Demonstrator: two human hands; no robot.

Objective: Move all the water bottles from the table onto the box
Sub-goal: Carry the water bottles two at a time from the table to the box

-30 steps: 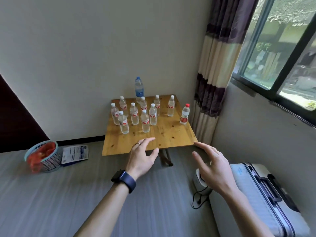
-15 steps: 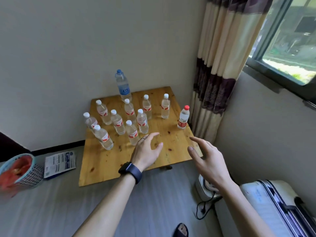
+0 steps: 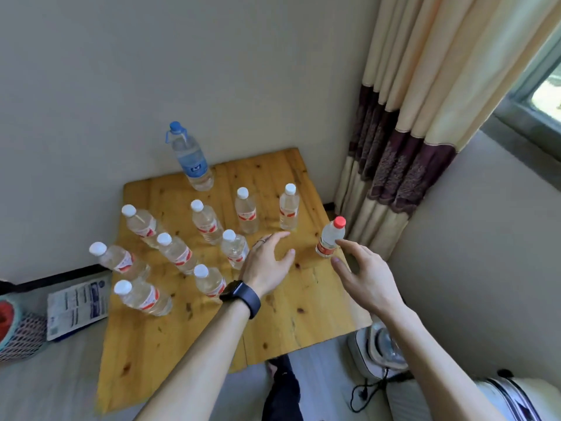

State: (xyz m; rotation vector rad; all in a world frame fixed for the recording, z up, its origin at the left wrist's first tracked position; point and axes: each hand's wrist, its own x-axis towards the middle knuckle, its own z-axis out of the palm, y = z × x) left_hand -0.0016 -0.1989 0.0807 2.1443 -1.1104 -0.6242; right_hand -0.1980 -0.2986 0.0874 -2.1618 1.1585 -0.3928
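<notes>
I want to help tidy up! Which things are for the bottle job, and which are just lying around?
For the job:
- white-capped bottles
- red-capped bottle
- big blue-capped bottle
- wooden table
The box isn't in view.

Just lying around:
- basket
- leaflet
- suitcase
- curtain

A single head-worn wide-angle camera looks forward and steeply down from above the near edge of a wooden table (image 3: 303, 299) that stands in a room corner. It faces the far wall, with the curtain (image 3: 409, 132) at the far right and the floor along the left and near edges. The view is close: both forearms enter from the bottom and the table fills the middle. Straight lines bow toward the frame's edges. No second view shares the scene.
</notes>
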